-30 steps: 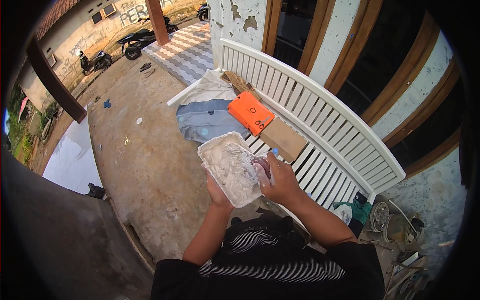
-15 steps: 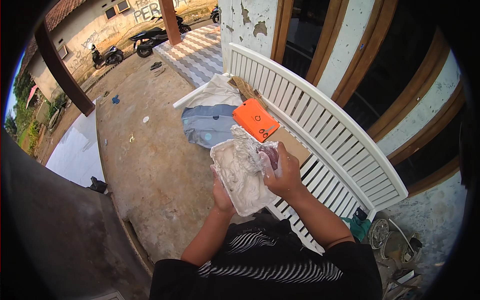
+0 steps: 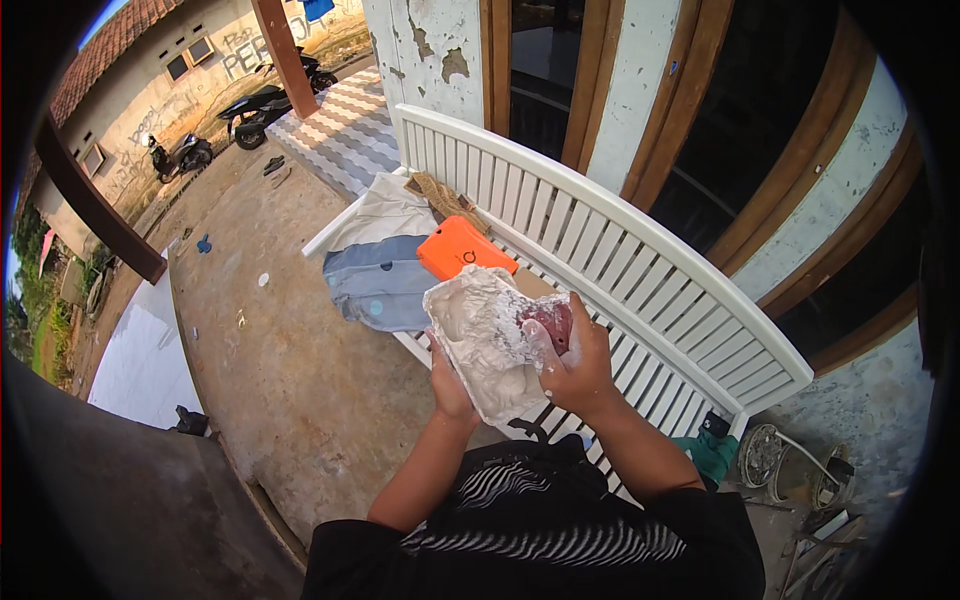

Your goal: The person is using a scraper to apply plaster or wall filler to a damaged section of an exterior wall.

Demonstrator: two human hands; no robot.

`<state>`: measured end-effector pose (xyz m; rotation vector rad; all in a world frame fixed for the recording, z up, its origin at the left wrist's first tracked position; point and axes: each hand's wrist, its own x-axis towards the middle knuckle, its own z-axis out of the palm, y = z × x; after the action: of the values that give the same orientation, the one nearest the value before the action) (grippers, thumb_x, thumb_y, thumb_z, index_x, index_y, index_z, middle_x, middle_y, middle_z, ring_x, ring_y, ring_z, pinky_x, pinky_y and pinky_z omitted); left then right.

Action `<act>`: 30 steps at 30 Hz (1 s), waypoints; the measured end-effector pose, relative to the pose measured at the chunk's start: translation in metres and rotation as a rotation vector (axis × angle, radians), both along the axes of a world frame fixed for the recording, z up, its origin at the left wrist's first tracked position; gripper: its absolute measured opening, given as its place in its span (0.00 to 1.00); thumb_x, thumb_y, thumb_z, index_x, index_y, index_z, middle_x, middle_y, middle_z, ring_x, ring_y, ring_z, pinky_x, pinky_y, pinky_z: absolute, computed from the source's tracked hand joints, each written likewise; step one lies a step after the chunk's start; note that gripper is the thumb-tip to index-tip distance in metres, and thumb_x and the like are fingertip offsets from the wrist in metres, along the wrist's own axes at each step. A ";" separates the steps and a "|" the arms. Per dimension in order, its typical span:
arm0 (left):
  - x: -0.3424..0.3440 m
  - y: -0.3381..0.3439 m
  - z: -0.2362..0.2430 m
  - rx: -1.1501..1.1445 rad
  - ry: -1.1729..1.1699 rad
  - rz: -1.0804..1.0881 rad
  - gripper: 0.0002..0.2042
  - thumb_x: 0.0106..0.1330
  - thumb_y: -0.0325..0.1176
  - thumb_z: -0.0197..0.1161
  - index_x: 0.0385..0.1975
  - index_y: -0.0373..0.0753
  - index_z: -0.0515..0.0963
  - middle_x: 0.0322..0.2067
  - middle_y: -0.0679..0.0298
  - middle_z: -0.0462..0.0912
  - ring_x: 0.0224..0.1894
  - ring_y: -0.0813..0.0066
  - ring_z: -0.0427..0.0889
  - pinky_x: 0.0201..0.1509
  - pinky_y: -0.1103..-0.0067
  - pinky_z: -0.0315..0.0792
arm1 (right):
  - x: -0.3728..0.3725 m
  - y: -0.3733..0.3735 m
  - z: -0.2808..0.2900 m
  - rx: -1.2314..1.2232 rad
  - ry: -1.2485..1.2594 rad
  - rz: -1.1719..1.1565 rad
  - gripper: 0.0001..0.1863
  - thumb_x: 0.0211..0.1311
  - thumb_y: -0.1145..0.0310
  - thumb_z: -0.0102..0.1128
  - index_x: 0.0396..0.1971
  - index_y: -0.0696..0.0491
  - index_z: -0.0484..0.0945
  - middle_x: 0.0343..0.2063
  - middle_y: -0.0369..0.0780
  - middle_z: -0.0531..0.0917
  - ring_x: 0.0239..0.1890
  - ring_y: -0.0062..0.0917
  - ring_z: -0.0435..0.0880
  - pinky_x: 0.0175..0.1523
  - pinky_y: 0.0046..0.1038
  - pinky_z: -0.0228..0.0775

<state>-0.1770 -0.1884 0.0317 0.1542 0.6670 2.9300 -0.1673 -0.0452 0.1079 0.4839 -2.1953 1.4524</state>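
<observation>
My left hand (image 3: pixel 452 388) supports a shallow, rectangular tray (image 3: pixel 464 384) from its left side, fingers mostly hidden beneath it. Thick off-white paste (image 3: pixel 478 318) fills the tray and smears its rim. My right hand (image 3: pixel 582 368) grips a dark red, flat scraper (image 3: pixel 556 322), thumb on the near face. Paste coats the scraper's left side, which is against the paste at the tray's right; its edge is buried from sight. White residue marks my right thumb and fingers.
Beyond the tray stands a white slatted bench (image 3: pixel 600 230), holding an orange case (image 3: pixel 460 248), a grey-blue cloth (image 3: pixel 375 285) and a green cloth (image 3: pixel 708 455). Buckets (image 3: pixel 765 455) sit at lower right. A paint-flaked wall with wooden window frames (image 3: pixel 690 110) rises behind the bench.
The view has swung, shifting the surroundings leftward. The scraper has moved rightward and lower with my right hand, and the paste lump that stood over the tray's far edge now lies flatter.
</observation>
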 end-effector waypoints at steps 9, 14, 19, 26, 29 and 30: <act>-0.032 0.053 0.003 0.044 0.004 -0.167 0.36 0.71 0.62 0.31 0.69 0.39 0.52 0.64 0.53 0.63 0.64 0.55 0.66 0.68 0.61 0.62 | -0.031 0.076 -0.008 0.305 0.308 -0.245 0.11 0.54 0.77 0.62 0.35 0.65 0.71 0.19 0.48 0.77 0.19 0.42 0.78 0.25 0.35 0.70; -0.050 0.071 0.002 0.026 -0.017 -0.162 0.35 0.72 0.61 0.31 0.68 0.40 0.54 0.63 0.54 0.65 0.62 0.55 0.68 0.66 0.61 0.64 | -0.024 0.085 -0.011 0.269 0.066 -0.159 0.14 0.57 0.76 0.61 0.38 0.69 0.69 0.19 0.48 0.79 0.18 0.40 0.79 0.24 0.33 0.70; -0.071 0.072 -0.009 0.001 -0.040 -0.095 0.34 0.72 0.61 0.30 0.68 0.43 0.55 0.63 0.56 0.66 0.62 0.55 0.69 0.66 0.60 0.64 | -0.024 0.075 -0.004 0.192 -0.139 -0.122 0.23 0.56 0.74 0.62 0.48 0.69 0.68 0.24 0.49 0.82 0.23 0.39 0.84 0.30 0.31 0.73; -0.070 0.075 0.000 0.000 -0.099 -0.115 0.34 0.72 0.61 0.29 0.68 0.42 0.54 0.64 0.56 0.64 0.64 0.55 0.67 0.68 0.60 0.61 | -0.050 0.065 -0.005 -0.037 -0.088 -0.155 0.24 0.58 0.74 0.62 0.51 0.70 0.67 0.26 0.48 0.83 0.25 0.33 0.84 0.33 0.28 0.73; -0.069 0.069 0.002 -0.075 -0.050 -0.080 0.37 0.70 0.64 0.29 0.69 0.41 0.52 0.65 0.54 0.62 0.65 0.55 0.65 0.68 0.61 0.61 | -0.060 0.070 0.002 0.035 0.046 -0.241 0.21 0.59 0.75 0.61 0.49 0.70 0.68 0.24 0.48 0.82 0.22 0.34 0.82 0.31 0.29 0.72; -0.068 0.065 0.004 -0.035 -0.036 -0.107 0.37 0.70 0.64 0.29 0.69 0.41 0.51 0.65 0.54 0.62 0.65 0.55 0.65 0.68 0.61 0.61 | -0.064 0.073 0.003 0.024 0.051 -0.268 0.21 0.59 0.74 0.61 0.48 0.70 0.69 0.23 0.48 0.82 0.22 0.34 0.82 0.31 0.29 0.72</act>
<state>-0.2451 -0.1233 0.0360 0.1287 0.6817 2.8104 -0.2311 0.0282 0.1104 0.2202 -2.1443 1.2595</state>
